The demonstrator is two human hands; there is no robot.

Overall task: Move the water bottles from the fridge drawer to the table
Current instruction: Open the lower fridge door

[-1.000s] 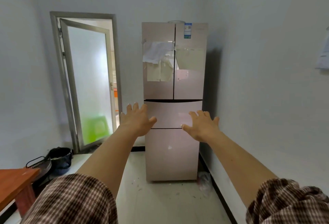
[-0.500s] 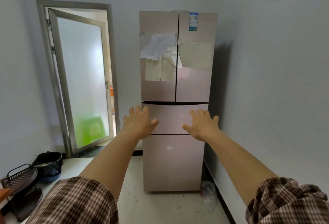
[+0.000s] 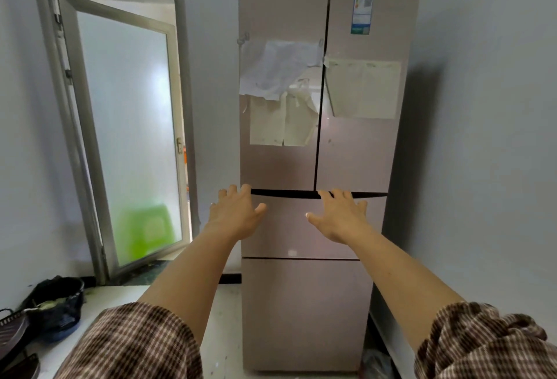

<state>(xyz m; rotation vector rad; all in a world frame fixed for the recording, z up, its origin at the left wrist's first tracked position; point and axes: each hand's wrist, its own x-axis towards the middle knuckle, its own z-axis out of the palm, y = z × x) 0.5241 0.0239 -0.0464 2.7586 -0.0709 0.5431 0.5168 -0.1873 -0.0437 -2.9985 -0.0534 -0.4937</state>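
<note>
A tall pinkish-beige fridge (image 3: 355,149) stands against the back wall with papers stuck on its two upper doors. Below them is a closed middle drawer (image 3: 289,228) and a closed bottom drawer (image 3: 304,312). My left hand (image 3: 235,213) reaches out with fingers spread, its fingertips at the dark gap along the middle drawer's top left edge. My right hand (image 3: 340,216) is spread the same way, fingertips at that gap further right. Both hands hold nothing. No water bottles and no table are in view.
An open frosted-glass door (image 3: 126,125) stands to the left of the fridge, with a green shape behind it. A black pot (image 3: 57,300) and a dark rack (image 3: 12,336) sit on the floor at lower left. A wall is close on the right.
The fridge has grown larger in view as I came closer. Both hands have risen from the middle drawer's front to its top edge. The red table at lower left has left the view.
</note>
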